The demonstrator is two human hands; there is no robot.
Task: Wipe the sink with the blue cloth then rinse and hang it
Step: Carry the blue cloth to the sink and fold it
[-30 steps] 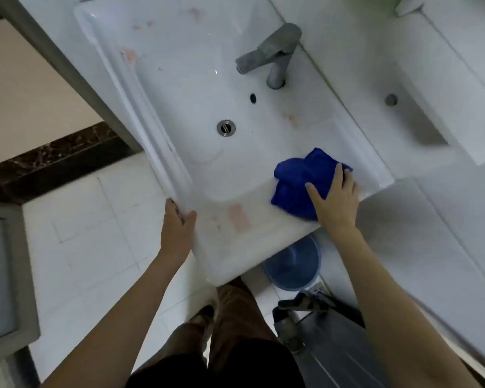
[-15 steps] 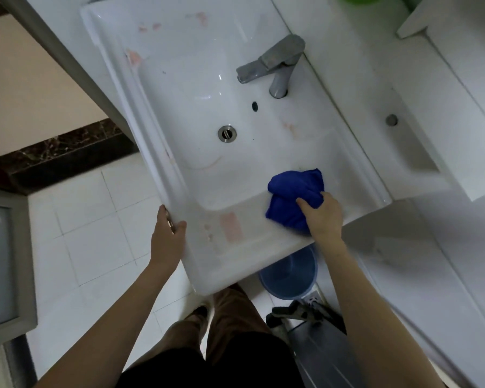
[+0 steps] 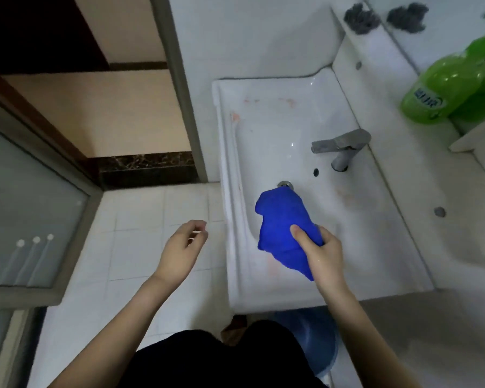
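A white rectangular sink [image 3: 286, 113] with faint pink stains fills the middle of the head view. My right hand [image 3: 319, 253] grips the bunched blue cloth [image 3: 283, 225] over the near part of the basin, and the cloth's far end covers part of the drain [image 3: 285, 184]. A grey metal faucet [image 3: 342, 148] stands at the basin's right side, and no water runs from it. My left hand [image 3: 184, 247] hovers off the sink's left edge above the tiled floor, fingers loosely curled, holding nothing.
A green bottle [image 3: 443, 91] stands on the ledge at the right. Two dark scrubbers [image 3: 360, 18] lie at the far end of that ledge. A blue bucket [image 3: 319, 340] sits under the sink's front edge. A door frame [image 3: 177, 79] rises left of the sink.
My left hand has let go of the sink's front-left edge and hangs free. My right hand has gathered the cloth and moved it from the front right rim toward the drain. The view has swung.
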